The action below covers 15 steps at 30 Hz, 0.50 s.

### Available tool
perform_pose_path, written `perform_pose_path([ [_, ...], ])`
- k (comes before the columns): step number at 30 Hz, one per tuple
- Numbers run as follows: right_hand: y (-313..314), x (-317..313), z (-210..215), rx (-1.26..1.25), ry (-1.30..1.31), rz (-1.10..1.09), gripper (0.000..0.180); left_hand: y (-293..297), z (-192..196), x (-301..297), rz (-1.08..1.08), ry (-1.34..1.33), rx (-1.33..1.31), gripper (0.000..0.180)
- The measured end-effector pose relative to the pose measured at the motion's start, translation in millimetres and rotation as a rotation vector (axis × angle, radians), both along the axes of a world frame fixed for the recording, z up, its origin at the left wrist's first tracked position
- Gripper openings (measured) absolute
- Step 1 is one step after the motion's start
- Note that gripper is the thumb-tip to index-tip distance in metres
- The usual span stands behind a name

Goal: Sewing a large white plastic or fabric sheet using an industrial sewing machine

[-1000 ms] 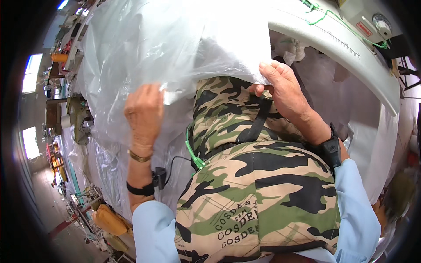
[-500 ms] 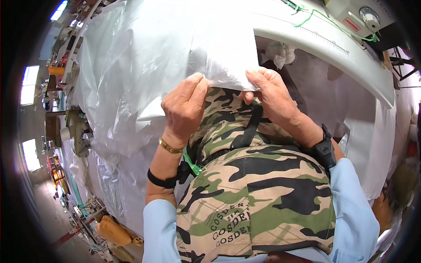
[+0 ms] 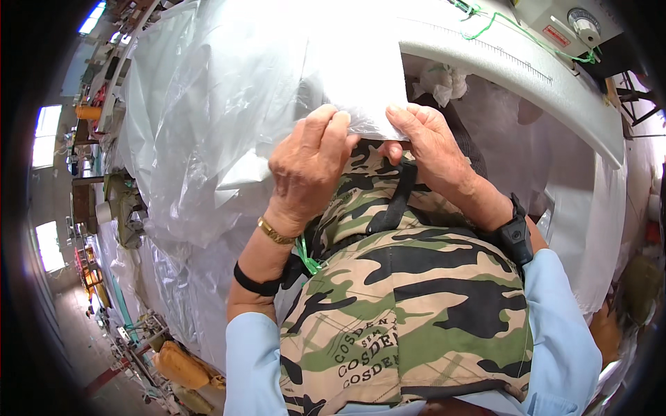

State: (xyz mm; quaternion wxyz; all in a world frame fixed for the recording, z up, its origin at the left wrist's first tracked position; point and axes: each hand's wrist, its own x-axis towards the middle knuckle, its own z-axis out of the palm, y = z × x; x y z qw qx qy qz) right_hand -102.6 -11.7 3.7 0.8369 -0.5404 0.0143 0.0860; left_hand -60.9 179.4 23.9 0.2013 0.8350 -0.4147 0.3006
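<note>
A bright white sheet (image 3: 364, 76), thin and slightly shiny along its near edge, lies over the table toward me. My left hand (image 3: 312, 159) pinches that near edge, with thumb and forefinger pressed together. At the sheet's near right corner, my right hand (image 3: 433, 142) grips it between thumb and fingers. The short stretch of edge between the two hands is wrinkled. Below it is my camouflage apron (image 3: 444, 298) with a black strap (image 3: 395, 197).
Crumpled translucent plastic sheeting (image 3: 180, 139) spreads to the left. On the right curves a white table edge (image 3: 583, 125) with a ruler scale. Green thread (image 3: 510, 28) trails near a machine with a dial (image 3: 584, 26). A white bundle (image 3: 444, 83) sits under the table edge.
My left hand has slid right along the sheet's edge, closer to my right hand. The right hand has kept its hold at the corner, almost unmoved.
</note>
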Motion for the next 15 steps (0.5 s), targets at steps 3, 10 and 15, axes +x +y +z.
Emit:
perform_pose_path([
  [3, 1.7, 0.8, -2.7, -0.002, -0.018, 0.001, 0.036, -2.9, 0.2, 0.8, 0.019, 0.007, 0.006, 0.018],
  [10, -0.7, 0.1, -1.4, 0.006, -0.007, -0.015, 0.035, 0.9, 7.1, 3.3, -0.097, -0.020, 0.049, 0.020],
  [15, 1.3, -0.2, -0.7, -0.002, -0.034, -0.015, 0.041, 2.0, 7.9, 3.5, -0.106, -0.056, 0.135, 0.020],
])
